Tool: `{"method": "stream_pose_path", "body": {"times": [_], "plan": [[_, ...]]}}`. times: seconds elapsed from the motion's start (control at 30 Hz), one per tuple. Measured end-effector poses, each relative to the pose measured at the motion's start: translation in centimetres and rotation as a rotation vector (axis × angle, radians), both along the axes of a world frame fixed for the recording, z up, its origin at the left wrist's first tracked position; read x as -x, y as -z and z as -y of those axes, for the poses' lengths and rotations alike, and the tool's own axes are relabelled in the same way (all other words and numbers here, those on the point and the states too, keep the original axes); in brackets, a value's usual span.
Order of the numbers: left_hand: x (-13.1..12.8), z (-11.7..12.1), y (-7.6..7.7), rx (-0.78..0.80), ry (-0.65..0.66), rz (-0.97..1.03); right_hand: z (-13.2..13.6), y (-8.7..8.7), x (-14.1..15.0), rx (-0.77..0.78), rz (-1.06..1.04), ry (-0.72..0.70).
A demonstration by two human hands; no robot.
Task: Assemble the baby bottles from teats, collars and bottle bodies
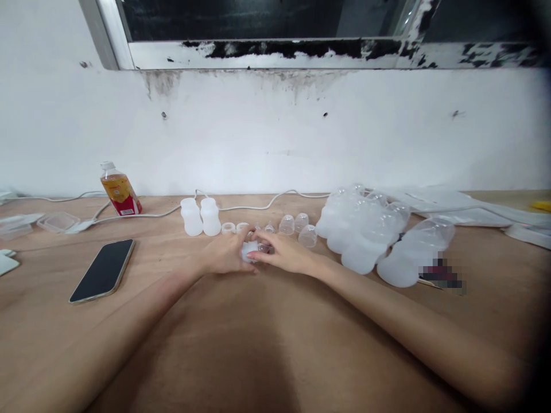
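Both hands meet at the middle of the wooden table around a small frosted-white baby bottle (248,251). My left hand (228,250) wraps its left side. From the right, my right hand (286,250) closes its thumb and fingers on the bottle, and a clear part at its right end is mostly hidden by those fingers. Just behind stand two frosted bottle bodies (191,217), two white collar rings (228,228) and small clear nipples (269,228). Several clear dome caps (286,224) sit right of the nipples.
Several capped bottles (365,226) crowd the right, some tilted, near plastic bags (447,203). A phone (103,271) lies at left, with a drink bottle (119,189) behind it. A white cable (258,207) runs along the back. Clear plastic containers (58,222) lie far left.
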State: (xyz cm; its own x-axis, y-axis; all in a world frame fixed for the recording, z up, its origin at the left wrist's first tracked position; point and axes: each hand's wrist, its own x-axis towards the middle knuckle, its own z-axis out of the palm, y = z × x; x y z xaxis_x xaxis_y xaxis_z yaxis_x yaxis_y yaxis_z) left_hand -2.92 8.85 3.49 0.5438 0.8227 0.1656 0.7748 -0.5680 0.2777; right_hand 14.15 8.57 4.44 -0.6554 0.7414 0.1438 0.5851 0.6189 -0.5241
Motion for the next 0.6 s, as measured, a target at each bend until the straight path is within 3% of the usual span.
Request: {"method": "stream_pose_path", "body": {"times": [0.13, 0.2, 0.37, 0.6], "plan": [[0.02, -0.02, 0.22, -0.011, 0.011, 0.013, -0.03, -0.14, 0.16, 0.336, 0.003, 0.013], [-0.11, 0.16, 0.16, -0.026, 0.006, -0.039, -0.15, -0.09, 0.08, 0.362, -0.011, -0.041], [-0.4, 0.52, -0.1, -0.072, -0.014, -0.126, -0.28, -0.06, -0.37, 0.104, 0.041, -0.11], [0.3, 0.58, -0.6, -0.034, -0.005, -0.008, 0.19, 0.26, -0.3, -0.312, 0.089, -0.13]]}}
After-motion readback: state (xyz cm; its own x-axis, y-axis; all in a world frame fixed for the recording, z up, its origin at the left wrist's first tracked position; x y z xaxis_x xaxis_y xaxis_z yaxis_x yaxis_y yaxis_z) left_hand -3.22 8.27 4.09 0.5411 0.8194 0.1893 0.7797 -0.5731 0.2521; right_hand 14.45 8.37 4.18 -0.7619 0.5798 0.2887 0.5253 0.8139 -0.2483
